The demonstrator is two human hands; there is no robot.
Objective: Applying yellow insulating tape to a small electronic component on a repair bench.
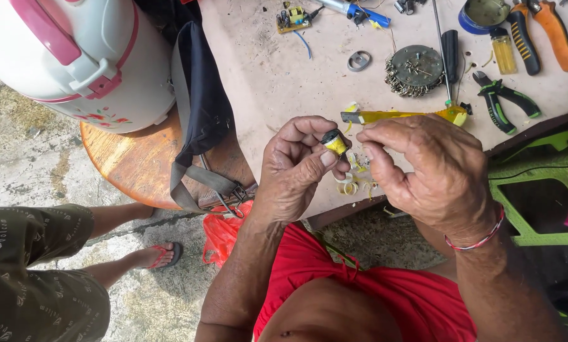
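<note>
Yellow-wrapped small component (pixel 335 143), dark at its upper end, held above the near edge of the tabletop (pixel 265 82). The left hand (pixel 296 168) pinches it between thumb and bent forefinger, its grip closed on the piece and raised toward the camera, which keeps the part steady and in plain sight. The right hand (pixel 433 171) meets it from the other side; its thumb and forefinger tips are drawn together right beside the component, though whether they actually pinch it or a bit of its wrapping cannot be told.

Curled yellow and white scraps (pixel 352 183) lie on the tabletop directly beneath the hands, where trimmings would fall. Just beyond the fingers lies a yellow utility knife (pixel 401 116), within short reach. Farther back rest green-handled pliers (pixel 505 101), orange-handled pliers (pixel 543 31), a screwdriver (pixel 447 60), a round metal disc with a toothed edge (pixel 415 69), a metal ring (pixel 359 61), a small circuit board (pixel 292 19), a yellow lighter (pixel 504 54) and a blue-rimmed round tin (pixel 483 14), spread flat so each can be picked out singly.

To the left, a white-and-pink insulated jug (pixel 75 60) stands on a round wooden stool (pixel 138 161), with a dark bag strap (pixel 198 107) hanging against the tabletop edge. Another person's legs and sandalled foot (pixel 160 255) show on the concrete floor (pixel 24 164).
</note>
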